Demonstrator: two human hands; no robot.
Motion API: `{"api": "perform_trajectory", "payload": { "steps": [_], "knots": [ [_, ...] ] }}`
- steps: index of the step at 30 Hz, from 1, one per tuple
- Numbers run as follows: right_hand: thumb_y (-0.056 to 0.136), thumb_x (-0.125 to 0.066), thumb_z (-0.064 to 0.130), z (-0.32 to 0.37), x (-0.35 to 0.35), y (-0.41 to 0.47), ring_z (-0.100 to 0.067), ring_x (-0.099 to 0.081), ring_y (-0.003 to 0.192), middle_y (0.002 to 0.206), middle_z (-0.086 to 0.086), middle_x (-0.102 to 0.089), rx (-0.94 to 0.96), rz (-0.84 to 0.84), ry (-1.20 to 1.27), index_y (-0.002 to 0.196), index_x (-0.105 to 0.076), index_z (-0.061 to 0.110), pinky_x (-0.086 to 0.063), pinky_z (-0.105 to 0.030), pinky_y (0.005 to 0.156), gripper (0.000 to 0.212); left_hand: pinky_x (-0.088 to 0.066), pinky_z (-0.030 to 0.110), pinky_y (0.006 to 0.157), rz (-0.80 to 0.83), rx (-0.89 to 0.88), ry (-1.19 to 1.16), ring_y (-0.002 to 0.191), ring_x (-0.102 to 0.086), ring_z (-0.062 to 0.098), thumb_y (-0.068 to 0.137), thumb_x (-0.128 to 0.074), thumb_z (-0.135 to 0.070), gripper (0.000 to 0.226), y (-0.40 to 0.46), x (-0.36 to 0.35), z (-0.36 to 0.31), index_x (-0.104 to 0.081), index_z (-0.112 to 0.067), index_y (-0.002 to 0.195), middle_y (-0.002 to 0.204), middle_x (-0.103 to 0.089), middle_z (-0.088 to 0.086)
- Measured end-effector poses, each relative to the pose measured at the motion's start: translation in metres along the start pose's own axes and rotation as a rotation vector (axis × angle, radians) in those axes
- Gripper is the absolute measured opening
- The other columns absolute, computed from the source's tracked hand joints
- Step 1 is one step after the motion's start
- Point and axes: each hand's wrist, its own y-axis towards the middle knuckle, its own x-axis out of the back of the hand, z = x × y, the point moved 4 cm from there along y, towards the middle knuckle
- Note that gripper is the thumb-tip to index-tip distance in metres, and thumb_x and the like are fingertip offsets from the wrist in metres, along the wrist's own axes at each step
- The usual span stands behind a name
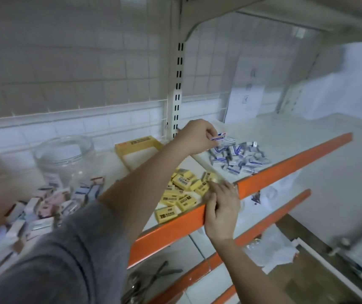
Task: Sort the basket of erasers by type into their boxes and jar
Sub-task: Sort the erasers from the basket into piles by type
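My left hand [198, 137] pinches a small white eraser with blue and red print [218, 136] above a pile of the same white and blue erasers [238, 157] on the shelf. My right hand [220, 205] rests on the orange shelf edge [285, 170], its fingers lying over the pile of yellow erasers [181, 194]. A heap of pastel pink, blue and white erasers [50, 202] lies at the left. Behind it stands a clear glass jar [65, 160]. An open yellow box [139, 150] lies flat at the back.
A white wire grid backs the shelf, with a slotted upright post [178, 88] in the middle. Below are a second orange-edged shelf [252, 233] holding crumpled plastic [270, 249] and dark metal tools [153, 279]. A white chest surface [340, 183] stands at the right.
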Motion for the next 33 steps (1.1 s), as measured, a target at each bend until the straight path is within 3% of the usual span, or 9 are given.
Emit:
{"api": "perform_trajectory", "payload": {
  "steps": [6, 12, 18, 21, 23, 25, 27, 29, 33],
  "knots": [
    [0.092, -0.031, 0.029, -0.002, 0.000, 0.002, -0.018, -0.045, 0.121, 0.112, -0.002, -0.066, 0.021, -0.006, 0.012, 0.112, -0.067, 0.011, -0.026, -0.037, 0.109, 0.045, -0.051, 0.032, 0.085, 0.080, 0.008, 0.100, 0.094, -0.062, 0.022, 0.080, -0.074, -0.017, 0.030, 0.057, -0.054, 0.002, -0.066, -0.008, 0.107, 0.106, -0.064, 0.008],
    [0.092, -0.030, 0.030, -0.006, 0.000, 0.003, -0.022, -0.049, 0.119, 0.111, -0.003, -0.067, 0.016, 0.013, -0.006, 0.112, -0.068, 0.012, -0.026, -0.035, 0.110, 0.046, -0.048, 0.025, 0.077, 0.062, 0.042, 0.037, 0.090, -0.063, 0.021, 0.085, -0.067, -0.024, 0.032, 0.058, -0.057, 0.016, -0.063, -0.011, 0.114, 0.105, -0.063, 0.005],
    [0.092, -0.029, 0.031, 0.003, 0.005, 0.004, -0.023, -0.048, 0.119, 0.113, -0.006, -0.066, 0.005, 0.071, -0.022, 0.115, -0.066, 0.010, -0.029, -0.040, 0.109, 0.048, -0.043, 0.021, 0.074, 0.126, 0.009, 0.195, 0.091, -0.058, 0.014, 0.090, -0.058, -0.024, 0.020, -0.002, 0.018, -0.001, -0.069, -0.017, 0.105, 0.100, -0.063, -0.002],
    [0.089, -0.034, 0.028, 0.021, 0.012, 0.007, -0.023, -0.050, 0.112, 0.109, -0.006, -0.065, -0.005, 0.059, -0.007, 0.111, -0.066, 0.008, -0.032, -0.041, 0.106, 0.044, -0.045, 0.016, 0.074, 0.034, 0.019, 0.146, 0.088, -0.058, 0.004, 0.090, -0.060, -0.028, 0.016, -0.071, 0.069, 0.002, -0.069, -0.026, 0.103, 0.094, -0.062, -0.013],
    [0.086, -0.037, 0.024, 0.051, 0.011, 0.009, -0.014, -0.050, 0.102, 0.099, -0.002, -0.067, -0.045, 0.069, 0.028, 0.111, -0.065, 0.009, -0.028, -0.040, 0.109, 0.041, -0.042, 0.005, 0.070, -0.090, 0.050, 0.108, 0.085, -0.057, -0.005, 0.089, -0.060, -0.030, 0.014, -0.123, 0.101, 0.014, -0.068, -0.030, 0.102, 0.093, -0.061, -0.017],
    [0.086, -0.040, 0.020, 0.092, 0.001, 0.009, -0.008, -0.053, 0.078, 0.072, 0.004, -0.063, -0.052, 0.124, 0.118, 0.116, -0.064, 0.011, -0.027, -0.042, 0.112, 0.039, -0.039, -0.002, 0.062, -0.188, 0.109, 0.136, 0.082, -0.055, -0.010, 0.090, -0.059, -0.029, 0.013, -0.171, 0.129, 0.029, -0.067, -0.031, 0.100, 0.092, -0.062, -0.018],
    [0.088, -0.045, 0.019, 0.138, -0.013, 0.008, -0.010, -0.052, 0.058, 0.061, 0.003, -0.059, -0.042, 0.175, 0.267, 0.115, -0.065, 0.014, -0.047, -0.036, 0.091, 0.034, -0.037, -0.004, 0.061, -0.264, 0.194, 0.190, 0.080, -0.055, -0.009, 0.090, -0.059, -0.026, 0.013, -0.211, 0.158, 0.047, -0.068, -0.029, 0.099, 0.089, -0.063, -0.016],
    [0.091, -0.050, 0.016, 0.182, -0.027, 0.006, -0.015, -0.051, 0.053, 0.071, 0.002, -0.064, -0.027, 0.239, 0.375, 0.114, -0.065, 0.017, -0.046, -0.020, 0.063, 0.028, -0.035, -0.004, 0.062, -0.335, 0.272, 0.248, 0.079, -0.056, -0.008, 0.089, -0.060, -0.024, 0.014, -0.249, 0.187, 0.063, -0.068, -0.029, 0.098, 0.087, -0.064, -0.016],
    [0.091, -0.051, 0.013, 0.264, -0.066, 0.000, -0.014, -0.059, 0.067, 0.071, 0.002, -0.064, 0.100, 0.561, 0.436, 0.112, -0.065, 0.019, -0.038, -0.010, 0.055, 0.026, -0.040, 0.008, 0.061, -0.467, 0.426, 0.343, 0.072, -0.056, -0.008, 0.089, -0.059, -0.024, 0.014, -0.326, 0.243, 0.090, -0.068, -0.028, 0.099, 0.082, -0.063, -0.016]
  ]
}}
